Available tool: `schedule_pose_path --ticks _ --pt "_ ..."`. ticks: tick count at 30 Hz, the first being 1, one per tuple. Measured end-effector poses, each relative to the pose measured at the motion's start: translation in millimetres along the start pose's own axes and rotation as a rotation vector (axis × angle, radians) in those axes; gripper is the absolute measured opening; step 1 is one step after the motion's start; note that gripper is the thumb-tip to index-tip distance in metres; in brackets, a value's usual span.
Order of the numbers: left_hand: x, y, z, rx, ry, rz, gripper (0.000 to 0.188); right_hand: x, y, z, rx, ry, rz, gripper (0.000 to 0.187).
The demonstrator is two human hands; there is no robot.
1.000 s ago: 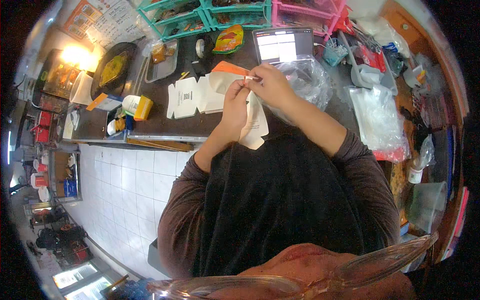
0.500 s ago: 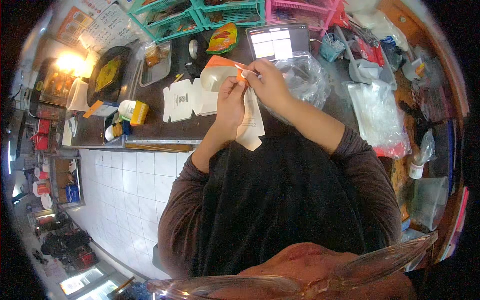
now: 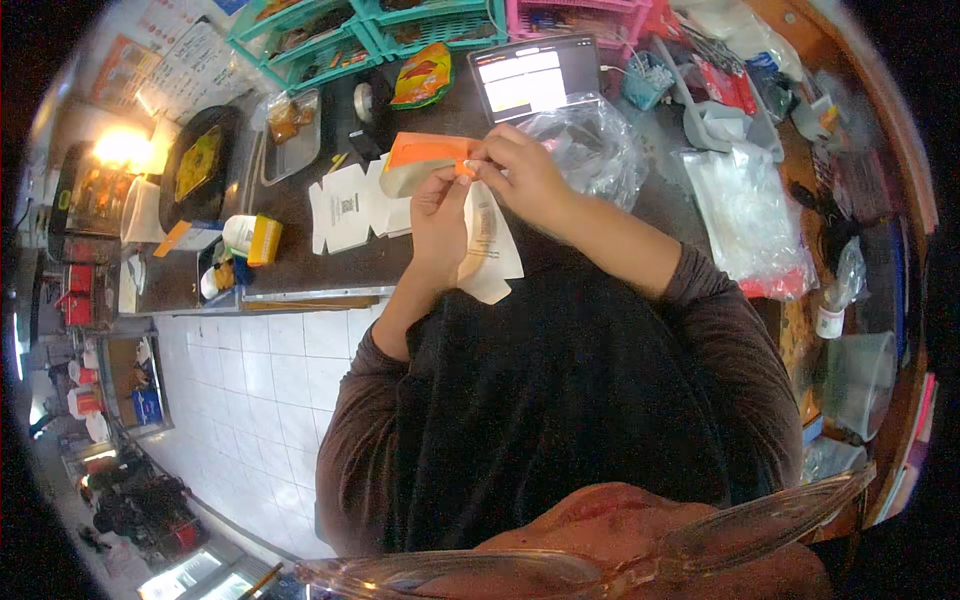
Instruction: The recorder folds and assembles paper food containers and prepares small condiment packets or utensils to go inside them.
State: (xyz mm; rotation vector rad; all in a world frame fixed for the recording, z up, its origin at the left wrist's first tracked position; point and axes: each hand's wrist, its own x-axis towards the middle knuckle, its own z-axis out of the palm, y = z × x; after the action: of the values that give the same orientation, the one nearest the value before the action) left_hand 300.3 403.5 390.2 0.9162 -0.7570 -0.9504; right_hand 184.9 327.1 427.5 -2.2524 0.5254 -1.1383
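Observation:
Between my hands is a folding carton [image 3: 430, 150], orange on one side and off-white on the other. Its long pale flap hangs down toward my lap. My left hand [image 3: 440, 200] pinches the carton's edge from below, thumb against the orange part. Close against it, my right hand [image 3: 515, 170] is closed on the same orange edge with its fingertips. What the fingertips cover at the fold is hidden. Just left of the hands, flat white carton blanks [image 3: 348, 207] with notched edges lie on the dark table [image 3: 300, 240].
A tablet [image 3: 535, 80] and a clear plastic bag [image 3: 590, 145] are beyond my hands. Teal baskets [image 3: 370, 45] and a pink basket [image 3: 580, 20] line the back. At the left are a metal tray [image 3: 295, 150] and a yellow-white box [image 3: 255, 240]. Clear plastic packs [image 3: 740, 210] lie right.
The carton's orange face has turned more into view, and its pale flap has swung. Both hands stay together on the edge. The whole view has shifted slightly.

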Motion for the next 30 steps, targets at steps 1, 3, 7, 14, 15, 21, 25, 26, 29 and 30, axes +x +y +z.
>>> schedule_pose_path --ticks 1,3,7,14,15,21,25,26,29,30 --pt "0 0 0 -0.002 -0.009 -0.006 0.012 -1 2 -1 -0.006 0.006 0.007 0.011" --pt "-1 1 2 0.016 -0.008 -0.052 0.013 -3 5 -2 0.039 0.006 -0.009 0.012" --pt "-1 6 8 0.041 -0.001 0.001 0.012 -4 3 -5 0.057 0.000 0.039 0.013" --pt "8 -4 -3 0.066 0.019 -0.027 0.011 -6 6 -3 0.134 -0.069 0.136 0.015" --pt "8 -2 -1 0.091 0.005 -0.065 0.010 -7 8 -2 0.153 -0.066 0.166 0.015" --pt "7 -2 -2 -0.040 -0.065 -0.124 0.017 -8 17 2 0.121 0.022 0.145 0.014" --pt "9 -6 -5 -0.018 -0.129 -0.045 0.021 -6 13 2 0.144 0.022 0.138 0.014" --pt "9 -8 -7 0.031 -0.110 -0.023 0.021 -6 14 2 0.144 0.013 0.129 0.012" --pt "9 -7 -6 0.077 -0.063 0.016 0.019 -5 12 2 0.164 -0.008 0.114 0.011" --pt "9 -6 -6 0.074 -0.038 0.032 0.018 -5 10 2 0.181 -0.017 0.110 0.011"
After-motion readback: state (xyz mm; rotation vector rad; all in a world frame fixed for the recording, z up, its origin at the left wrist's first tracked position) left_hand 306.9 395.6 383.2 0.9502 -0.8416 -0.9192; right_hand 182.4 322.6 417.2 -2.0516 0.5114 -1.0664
